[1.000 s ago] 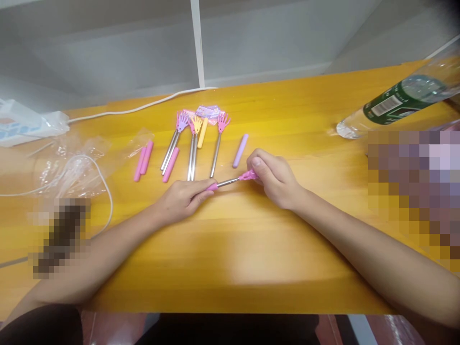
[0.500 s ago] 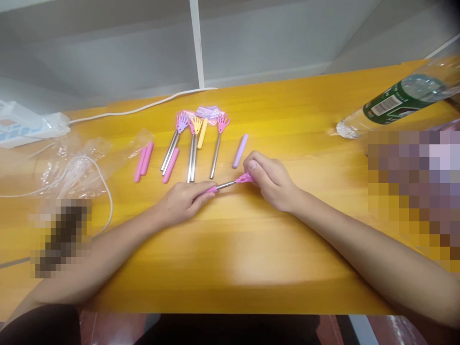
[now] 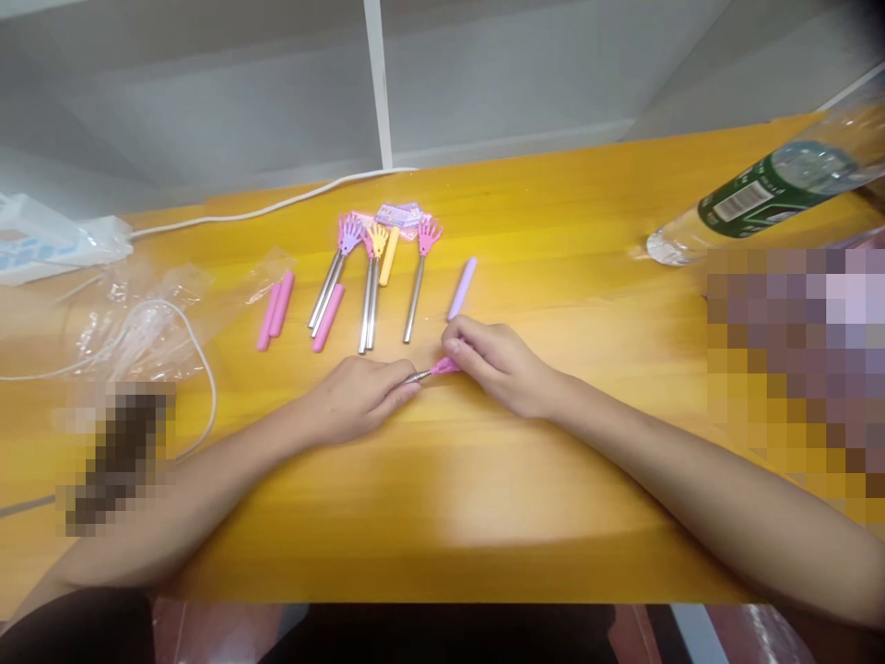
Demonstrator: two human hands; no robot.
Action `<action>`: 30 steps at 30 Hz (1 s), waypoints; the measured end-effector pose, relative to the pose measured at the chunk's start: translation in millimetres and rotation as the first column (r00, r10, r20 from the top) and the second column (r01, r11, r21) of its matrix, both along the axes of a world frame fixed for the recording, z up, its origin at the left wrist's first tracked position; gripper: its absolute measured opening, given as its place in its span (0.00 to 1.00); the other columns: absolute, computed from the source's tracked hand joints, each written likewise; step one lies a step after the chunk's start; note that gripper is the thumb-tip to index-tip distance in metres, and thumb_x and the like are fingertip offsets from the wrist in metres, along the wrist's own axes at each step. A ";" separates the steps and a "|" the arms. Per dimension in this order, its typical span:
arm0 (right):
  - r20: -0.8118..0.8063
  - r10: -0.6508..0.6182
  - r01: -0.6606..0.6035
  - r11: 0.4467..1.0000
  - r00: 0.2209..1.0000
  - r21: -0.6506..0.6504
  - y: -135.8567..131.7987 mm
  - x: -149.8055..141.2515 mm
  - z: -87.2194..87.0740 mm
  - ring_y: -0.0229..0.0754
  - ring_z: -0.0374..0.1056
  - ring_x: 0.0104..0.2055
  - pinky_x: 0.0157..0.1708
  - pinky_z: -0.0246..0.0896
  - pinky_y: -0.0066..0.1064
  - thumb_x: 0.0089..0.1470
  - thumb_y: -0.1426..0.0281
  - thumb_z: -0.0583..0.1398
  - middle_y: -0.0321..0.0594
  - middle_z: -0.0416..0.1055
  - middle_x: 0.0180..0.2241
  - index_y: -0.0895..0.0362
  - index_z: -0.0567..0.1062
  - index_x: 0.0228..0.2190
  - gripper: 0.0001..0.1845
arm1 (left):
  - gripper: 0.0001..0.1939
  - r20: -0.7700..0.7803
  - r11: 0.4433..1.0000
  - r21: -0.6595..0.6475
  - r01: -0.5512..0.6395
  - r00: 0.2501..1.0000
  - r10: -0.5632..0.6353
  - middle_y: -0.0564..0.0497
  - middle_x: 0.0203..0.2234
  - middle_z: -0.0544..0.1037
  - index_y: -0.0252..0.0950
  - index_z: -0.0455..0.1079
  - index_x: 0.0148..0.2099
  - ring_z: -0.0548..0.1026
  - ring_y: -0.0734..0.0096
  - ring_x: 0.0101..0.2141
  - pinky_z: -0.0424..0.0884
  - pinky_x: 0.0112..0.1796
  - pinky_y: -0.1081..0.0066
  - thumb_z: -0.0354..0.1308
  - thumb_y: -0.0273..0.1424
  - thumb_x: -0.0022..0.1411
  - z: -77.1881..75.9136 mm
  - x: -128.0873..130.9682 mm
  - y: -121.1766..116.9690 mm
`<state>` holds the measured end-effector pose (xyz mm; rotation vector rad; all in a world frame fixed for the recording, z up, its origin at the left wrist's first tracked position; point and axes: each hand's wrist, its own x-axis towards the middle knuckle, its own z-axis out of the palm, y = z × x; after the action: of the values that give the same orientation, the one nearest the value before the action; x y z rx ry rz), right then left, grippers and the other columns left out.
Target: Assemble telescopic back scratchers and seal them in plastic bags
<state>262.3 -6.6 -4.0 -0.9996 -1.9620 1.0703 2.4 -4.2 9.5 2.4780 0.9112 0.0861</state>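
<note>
A small back scratcher (image 3: 418,376) with a metal rod and a pink hand-shaped head lies between my hands, just above the table or resting on it; I cannot tell which. My left hand (image 3: 366,395) is closed round its handle end, hiding it. The pink head (image 3: 443,365) is gripped by my right hand (image 3: 498,369), whose fingers cover its tip. Beyond them lie several more scratchers without handles, among them a pink-headed one (image 3: 415,300) and a yellow-headed one (image 3: 374,295). A purple handle tube (image 3: 462,290) is just behind my right hand.
Pink handle tubes (image 3: 328,318) and a yellow tube (image 3: 390,256) lie near the scratchers, by purple printed cards (image 3: 399,216). To the left are clear plastic wrapping (image 3: 131,323), a white cable (image 3: 269,216) and a power strip (image 3: 62,240). A water bottle (image 3: 753,198) stands at right.
My right hand has moved left and slightly nearer, toward my left hand. The visible stretch of metal rod has become shorter, and the pink handle end no longer shows past my left fingers.
</note>
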 end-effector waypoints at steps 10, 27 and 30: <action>0.065 -0.059 0.060 0.998 0.996 -0.017 18.3 12.4 9.3 0.33 0.50 0.22 0.25 0.44 0.31 0.65 0.63 0.58 0.31 0.55 0.19 0.56 0.65 0.20 0.22 | 0.20 0.013 0.998 -0.050 -0.023 1.000 0.024 0.54 0.28 0.77 0.40 0.71 0.44 0.76 0.67 0.28 0.65 0.31 0.70 0.43 0.43 0.81 4.3 4.6 1.9; -0.527 -0.335 0.109 0.904 0.781 -0.413 49.1 72.5 34.4 0.22 0.38 0.16 0.20 0.24 0.33 0.58 0.59 0.73 0.26 0.45 0.17 0.55 0.53 0.18 0.36 | 0.24 0.192 0.943 -0.331 -0.044 0.975 0.112 0.57 0.26 0.66 0.38 0.60 0.33 0.66 0.73 0.27 0.59 0.32 0.71 0.45 0.47 0.80 9.4 -2.7 20.9; -0.684 -0.419 0.014 0.858 0.598 -0.514 24.8 45.7 37.1 0.28 0.34 0.16 0.15 0.26 0.32 0.54 0.53 0.74 0.25 0.43 0.17 0.54 0.54 0.21 0.36 | 0.23 0.168 0.945 -0.325 -0.030 0.982 0.089 0.56 0.27 0.68 0.38 0.61 0.34 0.67 0.72 0.29 0.59 0.34 0.71 0.46 0.46 0.80 7.9 -4.2 18.2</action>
<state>307.9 18.1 33.1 -0.7685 -0.8387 1.5309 -1.7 14.0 17.4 2.1044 0.8484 0.1662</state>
